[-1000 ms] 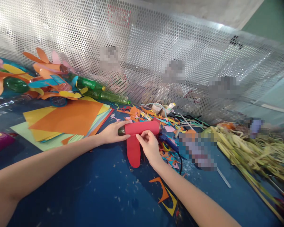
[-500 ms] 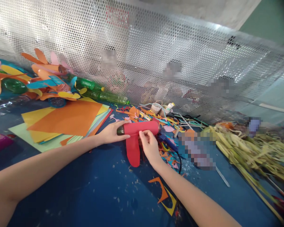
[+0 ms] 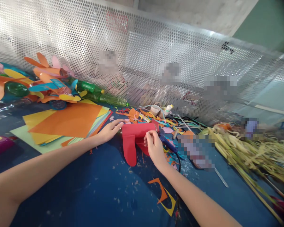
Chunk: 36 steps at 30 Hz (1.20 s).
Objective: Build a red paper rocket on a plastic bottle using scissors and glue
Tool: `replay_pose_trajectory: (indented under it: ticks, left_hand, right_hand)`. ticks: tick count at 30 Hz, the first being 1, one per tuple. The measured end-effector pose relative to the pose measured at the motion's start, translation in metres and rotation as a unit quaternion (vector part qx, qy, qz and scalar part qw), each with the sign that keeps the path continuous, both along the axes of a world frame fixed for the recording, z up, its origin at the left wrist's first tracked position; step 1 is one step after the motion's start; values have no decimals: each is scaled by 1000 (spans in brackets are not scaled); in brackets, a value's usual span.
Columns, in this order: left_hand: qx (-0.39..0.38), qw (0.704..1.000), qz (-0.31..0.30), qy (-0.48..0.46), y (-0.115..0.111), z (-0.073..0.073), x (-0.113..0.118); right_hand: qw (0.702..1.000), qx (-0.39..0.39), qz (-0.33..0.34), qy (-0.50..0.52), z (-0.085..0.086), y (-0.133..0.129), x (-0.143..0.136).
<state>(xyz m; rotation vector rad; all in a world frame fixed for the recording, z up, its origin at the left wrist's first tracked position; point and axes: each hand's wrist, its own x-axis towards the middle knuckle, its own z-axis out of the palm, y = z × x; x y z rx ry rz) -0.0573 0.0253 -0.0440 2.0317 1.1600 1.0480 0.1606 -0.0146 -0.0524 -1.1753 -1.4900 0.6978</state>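
A bottle wrapped in red paper [image 3: 142, 128] lies sideways at the middle of the blue table. From it a rounded red paper strip [image 3: 130, 150] hangs toward me, and a second red piece shows partly behind my right hand. My left hand [image 3: 110, 130] is at the bottle's left end, fingers stretched and thumb apart, touching or nearly touching it. My right hand [image 3: 152, 143] is at the right part of the red paper, fingertips pinched together; what they hold, if anything, is too small to tell. Beyond it lies a blue glue gun [image 3: 168, 142].
Coloured paper sheets [image 3: 66, 118] lie at left, below paper-and-bottle models [image 3: 54, 85] and green bottles [image 3: 109, 98]. Paper scraps [image 3: 132, 114] spread behind the red bottle. Dry plant strips [image 3: 246, 154] lie at right. A perforated metal screen [image 3: 144, 60] stands behind, with people beyond.
My left hand has loosened from around the bottle's end. The red bottle has turned, so the strip sits slightly further left and a second red piece shows. My right hand has shifted slightly right.
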Motion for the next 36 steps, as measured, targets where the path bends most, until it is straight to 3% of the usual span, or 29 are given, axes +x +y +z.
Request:
replay_pose_trajectory:
  ticks: [4, 8, 14, 18, 21, 23, 29, 36]
  left_hand:
    - [7, 1000, 19, 10, 6, -6, 0]
    - [8, 1000, 24, 15, 8, -9, 0]
    - [0, 1000, 29, 8, 7, -9, -1]
    - [-15, 999, 30, -10, 7, -8, -1]
    - [-36, 998, 47, -37, 7, -6, -2]
    - [-53, 995, 65, -62, 8, -5, -3]
    - [-85, 980, 102, -147, 4, 0, 2]
    - [-153, 967, 74, -191, -20, 14, 21]
  right_hand:
    - [986, 93, -31, -137, 10, 5, 9]
    - [949, 124, -45, -288, 14, 10, 18]
    - [937, 122, -55, -323, 13, 10, 17]
    - [962, 103, -57, -247, 15, 12, 20]
    - [992, 45, -82, -89, 18, 18, 27]
    - [996, -3, -90, -2, 18, 22, 31]
    - [988, -116, -20, 101, 18, 24, 18]
    - [955, -134, 101, 242, 31, 6, -2]
